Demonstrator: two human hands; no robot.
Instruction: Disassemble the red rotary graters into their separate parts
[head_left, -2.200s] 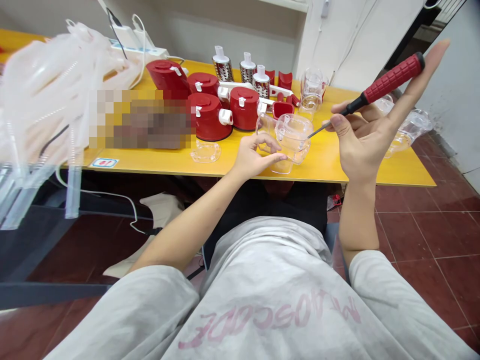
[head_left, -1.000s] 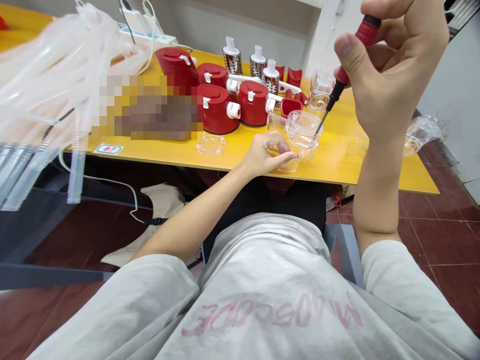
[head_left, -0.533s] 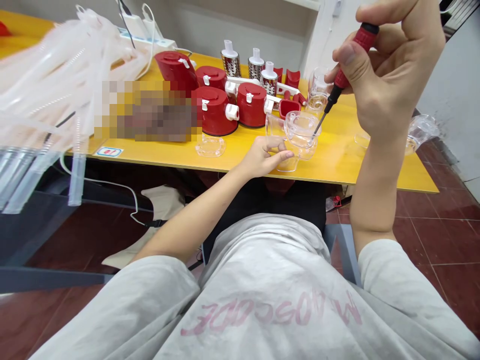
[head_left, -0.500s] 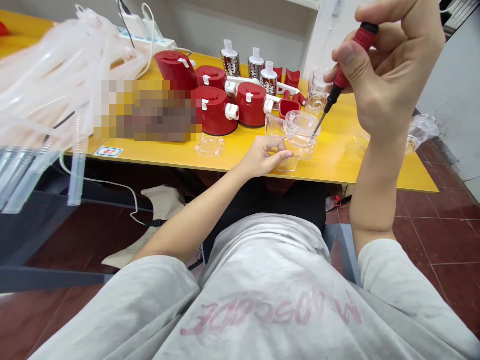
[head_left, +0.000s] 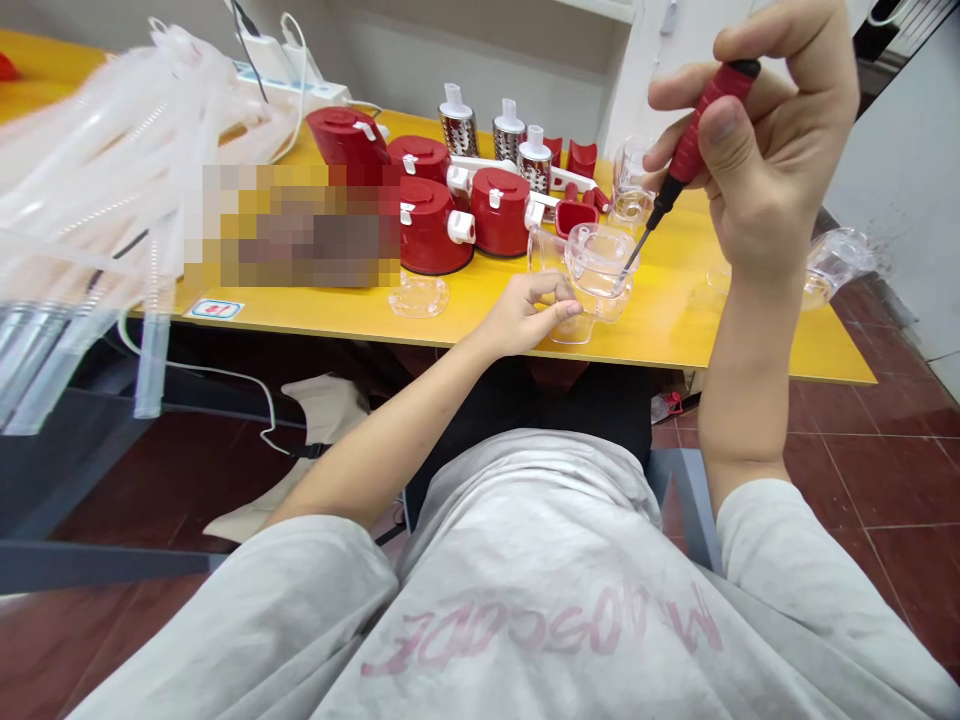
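Observation:
My left hand (head_left: 525, 315) grips the near side of a clear plastic housing (head_left: 596, 272) standing on the yellow table (head_left: 675, 330) close to its front edge. My right hand (head_left: 757, 150) is raised above and to the right of it, fingers closed round a screwdriver with a red handle (head_left: 701, 125). The tool points steeply down and its thin metal tip (head_left: 626, 268) rests at the top right of the clear housing.
Behind the housing stand several red plastic housings (head_left: 499, 210), three metal grater drums (head_left: 510, 135) and more clear parts (head_left: 628, 185). A clear lid (head_left: 418, 297) lies left of my hand. Clear pieces (head_left: 836, 260) sit at the right end. A heap of translucent tubes (head_left: 112, 180) fills the left.
My right hand went from holding the screwdriver flat and loose to upright with the tip on the clear housing; in the last half second the fingers shifted on the handle. The left hand stayed put.

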